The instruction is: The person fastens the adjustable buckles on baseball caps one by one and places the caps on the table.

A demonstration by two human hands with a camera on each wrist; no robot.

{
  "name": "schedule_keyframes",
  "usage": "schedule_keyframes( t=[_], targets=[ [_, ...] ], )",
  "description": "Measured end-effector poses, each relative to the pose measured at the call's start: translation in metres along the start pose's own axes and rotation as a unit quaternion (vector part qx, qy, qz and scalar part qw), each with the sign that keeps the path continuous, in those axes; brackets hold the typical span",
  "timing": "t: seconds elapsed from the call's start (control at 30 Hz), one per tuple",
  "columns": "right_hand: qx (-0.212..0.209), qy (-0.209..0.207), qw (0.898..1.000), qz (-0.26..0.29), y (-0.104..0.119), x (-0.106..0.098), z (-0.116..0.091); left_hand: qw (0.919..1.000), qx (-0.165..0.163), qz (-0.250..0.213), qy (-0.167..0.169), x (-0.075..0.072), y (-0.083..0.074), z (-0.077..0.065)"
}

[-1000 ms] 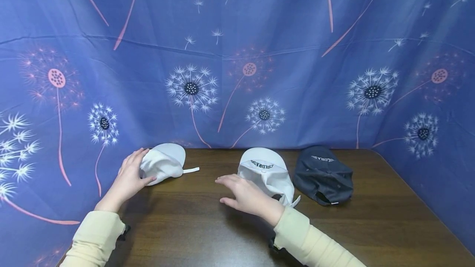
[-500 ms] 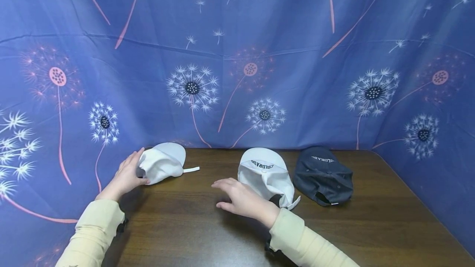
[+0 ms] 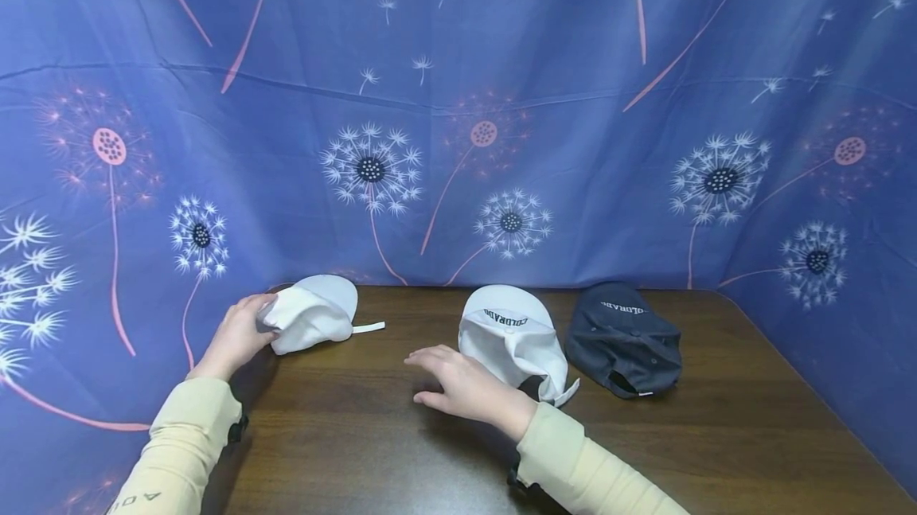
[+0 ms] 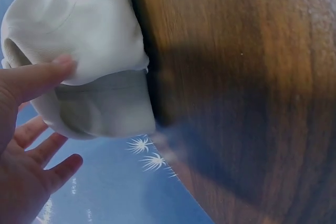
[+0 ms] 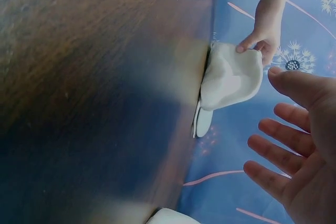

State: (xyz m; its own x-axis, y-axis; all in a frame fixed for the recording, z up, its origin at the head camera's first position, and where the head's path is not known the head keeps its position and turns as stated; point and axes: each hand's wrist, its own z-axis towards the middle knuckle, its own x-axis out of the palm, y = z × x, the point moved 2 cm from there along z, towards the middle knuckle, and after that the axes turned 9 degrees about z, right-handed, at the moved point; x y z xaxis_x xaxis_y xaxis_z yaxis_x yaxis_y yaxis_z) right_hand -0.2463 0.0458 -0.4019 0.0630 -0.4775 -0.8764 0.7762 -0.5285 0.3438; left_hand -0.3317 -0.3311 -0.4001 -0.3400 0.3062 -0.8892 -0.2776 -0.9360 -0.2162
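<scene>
At the table's left, a white baseball cap [image 3: 311, 317] lies with its brim toward the back and its loose strap pointing right. My left hand [image 3: 235, 333] pinches the cap's near-left edge. In the left wrist view the thumb [image 4: 44, 77] presses the fabric from outside, the index finger goes behind the edge, and the other fingers spread free. My right hand [image 3: 466, 389] hovers over the table with its fingers extended and holds nothing. It partly covers a second white cap [image 3: 526, 340] lettered COLORADO. To the right of that lies a dark grey COLORADO cap [image 3: 626, 340].
The caps sit in a row along the back of a brown wooden table [image 3: 344, 435]. A blue cloth [image 3: 458, 101] printed with dandelions hangs directly behind the table and along both sides.
My left hand has gone from spread fingers beside the left white cap to pinching its edge. My right hand has drifted slightly left. The caps on the right stay put.
</scene>
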Motion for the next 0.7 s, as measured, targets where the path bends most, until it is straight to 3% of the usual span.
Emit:
schedule_keyframes(
  t=[0.4, 0.7],
  targets=[
    [-0.003, -0.003, 1.0, 0.008, -0.001, -0.001, -0.001, 0.9943, 0.012, 0.019, -0.104, -0.01, -0.014, 0.004],
    [-0.006, -0.003, 1.0, 0.01, 0.0, 0.0, 0.0, 0.9916, 0.003, 0.051, -0.119, -0.014, -0.02, 0.005]
  ],
)
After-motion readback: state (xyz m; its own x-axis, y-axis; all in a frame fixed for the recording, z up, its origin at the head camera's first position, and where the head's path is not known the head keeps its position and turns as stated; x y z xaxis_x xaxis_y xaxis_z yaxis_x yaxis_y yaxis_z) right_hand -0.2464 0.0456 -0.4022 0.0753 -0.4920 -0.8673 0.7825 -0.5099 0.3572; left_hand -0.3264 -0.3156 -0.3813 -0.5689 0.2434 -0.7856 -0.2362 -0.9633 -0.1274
